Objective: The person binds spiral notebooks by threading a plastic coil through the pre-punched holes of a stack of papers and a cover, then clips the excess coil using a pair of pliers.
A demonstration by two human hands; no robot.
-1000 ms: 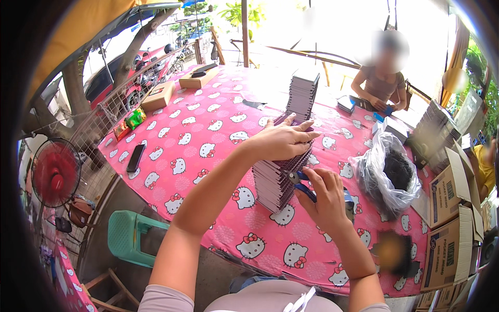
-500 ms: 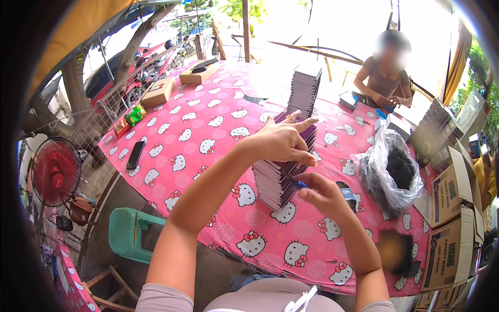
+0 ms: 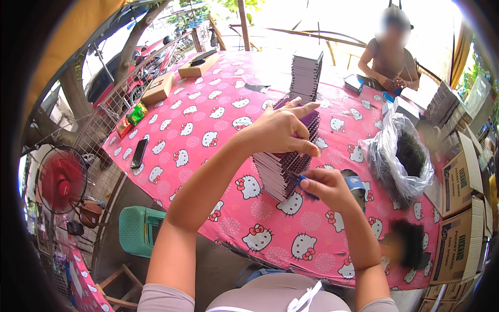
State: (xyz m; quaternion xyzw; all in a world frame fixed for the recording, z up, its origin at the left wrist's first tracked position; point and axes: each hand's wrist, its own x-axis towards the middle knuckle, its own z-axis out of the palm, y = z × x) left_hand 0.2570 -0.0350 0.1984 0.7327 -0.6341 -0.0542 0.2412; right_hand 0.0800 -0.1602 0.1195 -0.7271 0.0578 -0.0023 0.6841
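On the pink cartoon-cat tablecloth [image 3: 208,112], near the person's edge of the table, stands a leaning stack [image 3: 286,161] of thin dark purple booklets. Left hand [image 3: 278,130]: laid over the top of the stack, fingers spread wide along its upper face, thumb down its near side. Right hand [image 3: 327,187]: closed in a pinch on a small blue tool [image 3: 303,179], whose tip meets the lower right side of the stack. Second stack [image 3: 305,75]: taller and upright, farther across the table, well apart from the first. Clear plastic bag [image 3: 400,153]: holding dark contents, to the right of the hands. Cardboard boxes [image 3: 460,208]: at the right rim. Phone [image 3: 139,152]: flat near the left table edge. Red fan [image 3: 62,179] and green stool [image 3: 138,231]: below the table at left. Another person [image 3: 390,57] sits at the far side, hands busy with small items.
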